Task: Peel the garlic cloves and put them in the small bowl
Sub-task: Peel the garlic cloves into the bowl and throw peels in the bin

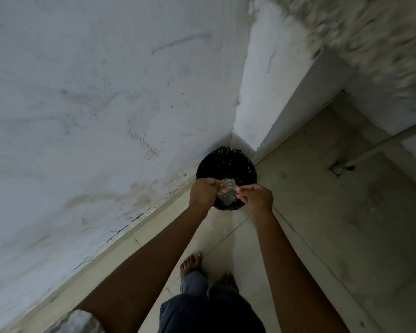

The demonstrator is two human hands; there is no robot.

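Both arms reach down over a round black bin (226, 164) lined with a black bag, which stands on the floor in the corner. My left hand (203, 191) curls its fingers round a pale, papery clump of garlic peels (227, 189) held above the bin's near side. From the right, my right hand (256, 195) meets the same clump, its fingertips pinching at the edge. Small pale flecks lie inside the bin. No garlic cloves or small bowl are in view.
A stained white wall (94, 116) runs along the left and meets a white pillar (269, 80) behind the bin. Pale floor tiles (322, 224) spread to the right, with a white pipe (370, 152) at the wall. My bare feet (192, 263) stand just behind the bin.
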